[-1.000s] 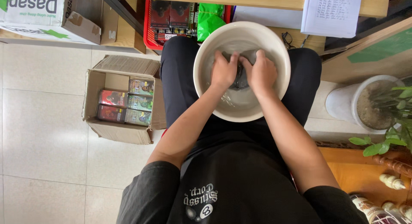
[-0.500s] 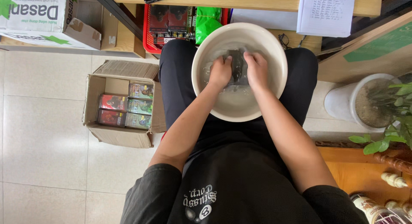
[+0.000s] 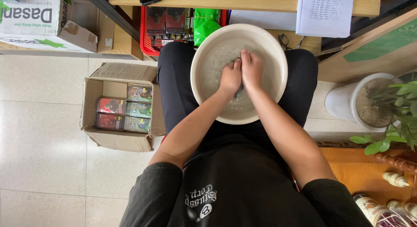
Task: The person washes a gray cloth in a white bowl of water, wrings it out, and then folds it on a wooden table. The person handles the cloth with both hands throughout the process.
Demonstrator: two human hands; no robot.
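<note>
Wet and pressed side by side, the two hands sit low in the middle of a cream basin (image 3: pixel 273 53) that rests on the person's lap. The left hand (image 3: pixel 230 77) is curled into a loose fist, knuckles up; the right hand (image 3: pixel 252 70) lies just beside it, touching it, fingers bent downward and closed. Between and under them a small dark thing (image 3: pixel 238 93) shows only as a sliver at the near edge of the palms; both hands seem closed on it, though most of it is hidden, so its shape, long axis and direction cannot be told. Shallow water with pale specks covers the basin's floor. The basin is round, with a wide smooth rim, and spans both black-clad thighs.

Left of the person, on the tiled floor, an open cardboard box (image 3: pixel 93 96) holds rows of coloured packets (image 3: pixel 125 113). Farther off, a red crate (image 3: pixel 145 36) stands under a wooden worktop (image 3: pixel 243 1), with a green bag (image 3: pixel 206 25) beside it. A sheet of paper (image 3: pixel 325 12) hangs over the worktop's edge. At the right stands a white pot (image 3: pixel 341 103) with a leafy plant (image 3: pixel 399 118).
</note>
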